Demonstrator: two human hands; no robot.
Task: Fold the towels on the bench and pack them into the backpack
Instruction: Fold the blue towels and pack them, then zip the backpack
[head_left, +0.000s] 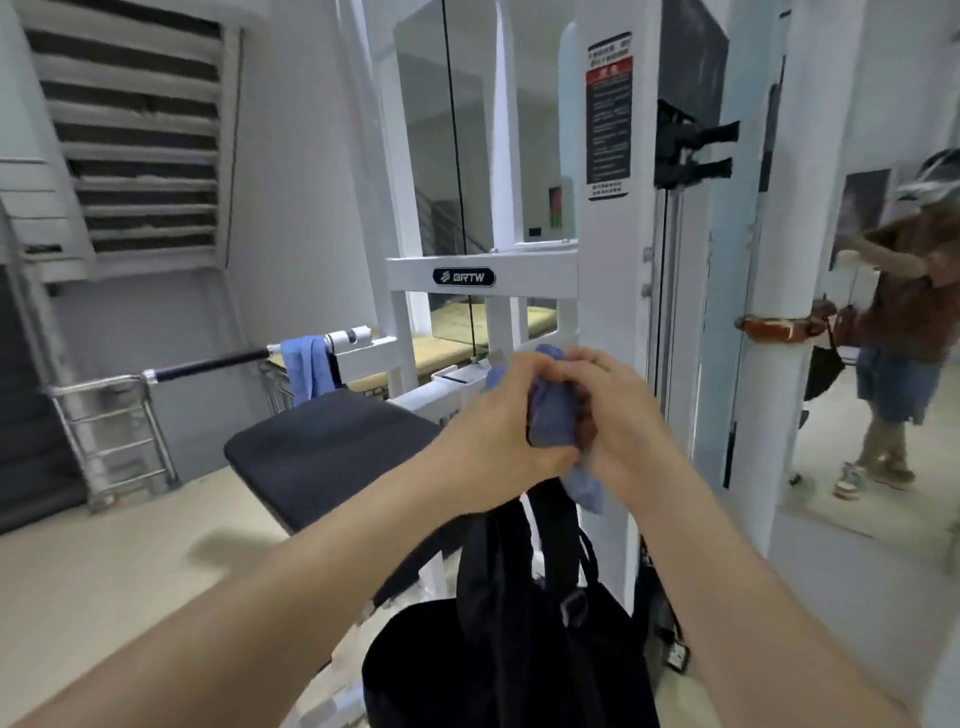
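Bunching blue towel (553, 415) between left hand (498, 431) and right hand (618, 415), both grips closed on it; square edges before lowering into black backpack (519, 649) below.

Your single head-mounted camera looks forward and down, close on both forearms, toward the white steel machine frame (613, 270).

towel in hands (551, 415): plain blue
towel on bar (307, 368): plain blue
backpack (514, 649): black
desk pad (332, 447): black
machine frame (483, 275): white
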